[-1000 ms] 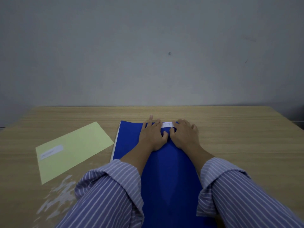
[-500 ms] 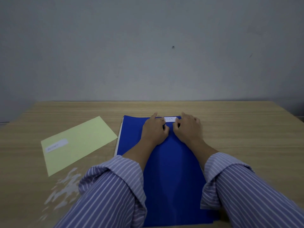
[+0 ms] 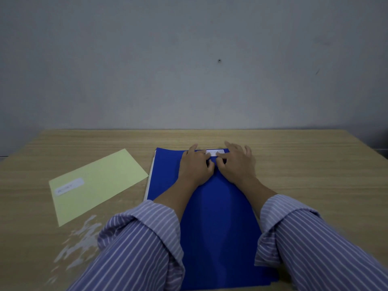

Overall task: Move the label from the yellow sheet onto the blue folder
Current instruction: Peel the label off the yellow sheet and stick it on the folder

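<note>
A blue folder (image 3: 212,206) lies lengthwise on the table in front of me. A small white label (image 3: 214,153) lies flat near the folder's far edge. My left hand (image 3: 196,166) rests on the folder with its fingertips on the label's left end, fingers partly curled. My right hand (image 3: 237,162) lies beside it, fingers spread, thumb and forefinger on the label's right end. Both hands press down rather than grip. The yellow sheet (image 3: 98,183) lies to the left of the folder, and another white label (image 3: 69,186) is stuck on its left part.
The wooden table (image 3: 315,169) runs up to a grey wall (image 3: 189,70) at the back. A patch of worn, shiny surface (image 3: 77,242) lies near the front left. My striped sleeves (image 3: 142,248) cover the near part of the folder.
Both hands have stayed on the label at the folder's far edge. The right hand's fingers have spread a little. The view has shifted slightly.
</note>
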